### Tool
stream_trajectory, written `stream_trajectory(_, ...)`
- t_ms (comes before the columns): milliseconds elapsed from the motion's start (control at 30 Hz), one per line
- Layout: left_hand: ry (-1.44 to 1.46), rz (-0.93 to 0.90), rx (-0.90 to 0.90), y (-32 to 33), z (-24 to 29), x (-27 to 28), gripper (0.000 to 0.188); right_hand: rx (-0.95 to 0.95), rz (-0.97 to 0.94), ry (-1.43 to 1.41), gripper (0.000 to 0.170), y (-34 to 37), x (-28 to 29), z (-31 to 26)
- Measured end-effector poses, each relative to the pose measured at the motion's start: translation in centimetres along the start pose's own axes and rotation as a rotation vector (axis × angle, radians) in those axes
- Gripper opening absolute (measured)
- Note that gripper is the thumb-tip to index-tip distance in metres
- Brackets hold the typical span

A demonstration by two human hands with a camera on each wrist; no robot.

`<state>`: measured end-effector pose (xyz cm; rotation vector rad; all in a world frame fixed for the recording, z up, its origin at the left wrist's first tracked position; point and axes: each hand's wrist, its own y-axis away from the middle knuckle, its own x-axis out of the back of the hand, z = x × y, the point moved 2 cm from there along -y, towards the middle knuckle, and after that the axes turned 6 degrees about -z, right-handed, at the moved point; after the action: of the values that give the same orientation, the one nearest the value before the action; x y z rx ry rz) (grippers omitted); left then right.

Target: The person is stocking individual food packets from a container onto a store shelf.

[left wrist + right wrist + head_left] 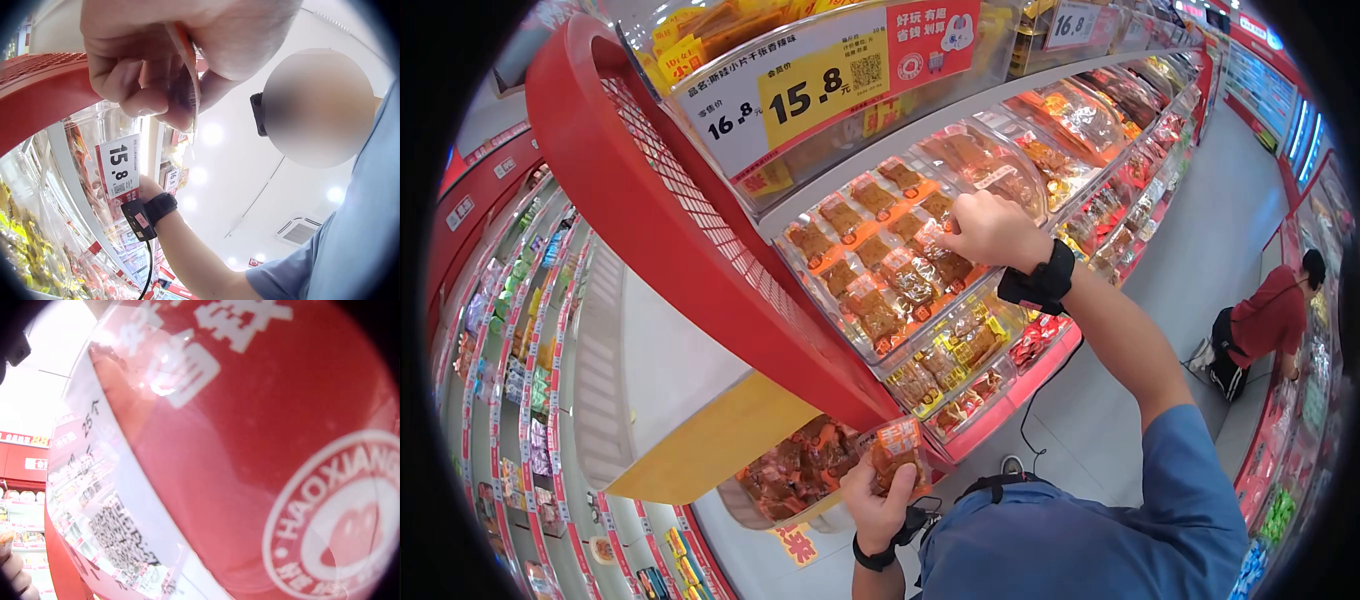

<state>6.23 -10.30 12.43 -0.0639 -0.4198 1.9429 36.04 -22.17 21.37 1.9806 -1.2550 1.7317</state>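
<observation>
We grip a flat, crinkly snack pkt (894,455) in our L hand (875,508), thumb and fingers pinched on its clear film; orange label up top, brown food inside, and from the L wrist cam it's a thin edge-on sliver. It sits just above a rounded clear plastic tub (745,512) w/ loose pkts (800,460) heaped in it, shiny and wrinkled, beside a smooth yellow panel (710,445). Our R hand (1000,232) is over a clear, hard-walled tray (920,335), fingers bent down at the neat rows of film-wrapped brown pkts (872,310); can't tell if they pinch one, b/c the tips are hidden. R wrist cam is mostly filled by a glossy red-and-white price sign (785,95), QR code and round logo incl. Btwn tub and tray runs a thick, curved red frame (690,290) w/ a gridded mesh insert (675,165). A domed see-through cover (980,155) is next to the tray. We've got black straps on both wrists, plus a soft blue sleeve (1190,480). Person in red top (1265,315) is well apart, far R, by other shelves.
</observation>
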Motion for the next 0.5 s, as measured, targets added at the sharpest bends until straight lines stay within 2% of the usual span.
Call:
stream_trajectory(167,0.124,0.026,0.072,0.2,0.3,-0.1,0.030,-0.023,-0.008,-0.121,0.029,-0.6,0.4,0.0)
stream_trajectory(267,0.243,0.010,0.063,-0.1,0.6,-0.3,0.035,0.061,0.118,-0.189,0.029,-0.5,0.5,-0.1)
stream_trajectory(367,0.165,-0.012,0.005,-0.5,0.3,-0.4,0.037,0.040,0.054,-0.262,0.027,-0.7,1.1,-0.2)
stream_trajectory(500,0.236,-0.043,-0.031,-1.2,1.4,-1.2,0.037,0.117,0.520,-0.504,0.018,1.6,3.1,-1.9)
